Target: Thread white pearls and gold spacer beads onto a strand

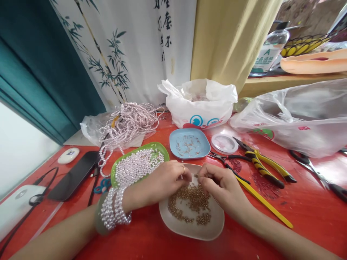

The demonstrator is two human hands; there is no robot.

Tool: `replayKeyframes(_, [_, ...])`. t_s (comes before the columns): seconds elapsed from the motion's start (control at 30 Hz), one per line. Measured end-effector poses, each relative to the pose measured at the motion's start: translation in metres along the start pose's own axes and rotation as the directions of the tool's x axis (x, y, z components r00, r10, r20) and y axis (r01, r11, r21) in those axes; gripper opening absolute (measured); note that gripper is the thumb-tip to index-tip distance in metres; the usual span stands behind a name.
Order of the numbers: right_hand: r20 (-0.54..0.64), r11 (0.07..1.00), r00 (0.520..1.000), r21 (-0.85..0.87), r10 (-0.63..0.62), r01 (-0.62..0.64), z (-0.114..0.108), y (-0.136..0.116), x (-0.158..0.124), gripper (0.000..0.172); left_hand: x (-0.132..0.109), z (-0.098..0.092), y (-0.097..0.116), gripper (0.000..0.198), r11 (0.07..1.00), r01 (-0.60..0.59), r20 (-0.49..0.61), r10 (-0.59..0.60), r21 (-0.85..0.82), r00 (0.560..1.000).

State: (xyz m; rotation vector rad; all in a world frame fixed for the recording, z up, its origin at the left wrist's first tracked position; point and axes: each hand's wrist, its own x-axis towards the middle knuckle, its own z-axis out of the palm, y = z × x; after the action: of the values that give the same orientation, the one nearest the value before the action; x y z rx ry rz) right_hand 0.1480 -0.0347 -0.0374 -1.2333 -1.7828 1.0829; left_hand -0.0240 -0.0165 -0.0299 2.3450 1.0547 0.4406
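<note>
Both my hands hover over a beige dish [215,227] of small golden beads [191,202] on the red table. My left hand [162,180], with a ring on one finger, pinches its fingertips together above the beads. My right hand [221,184] is curled in a pinch facing it, almost touching. What the fingertips hold is too small to make out. Strands of pearl beads [112,209] wrap my left wrist beside a green bangle [98,216].
A green plate [159,148] heaped with pearl strands lies behind my left hand. A blue dish [202,144] of metal findings, a round clear lid [224,143], yellow-handled pliers [261,166], scissors [320,175], plastic bags [200,104], a phone [73,175].
</note>
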Motion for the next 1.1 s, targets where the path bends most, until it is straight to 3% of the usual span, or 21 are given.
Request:
replayKeyframes(0.3, [-0.021,1.000,1.000,0.023,-0.013,0.014,0.0008,-0.0015,-0.0006,0.012,-0.0009,0.0078,-0.0064,0.013,0.992,-0.070,0.024,0.067,0.101,0.997])
replayKeyframes(0.67, [-0.023,0.998,1.000,0.057,-0.003,0.005,0.0000,-0.0029,-0.0009,0.012,0.0007,0.0029,-0.0055,0.013,0.989,-0.089,0.081,0.080,0.116,0.993])
replayKeyframes(1.1, [-0.019,0.997,1.000,0.071,-0.003,0.005,0.0008,-0.0049,-0.0010,0.011,-0.0011,0.0081,-0.0055,0.011,0.994,-0.018,0.094,0.008,0.109,0.996])
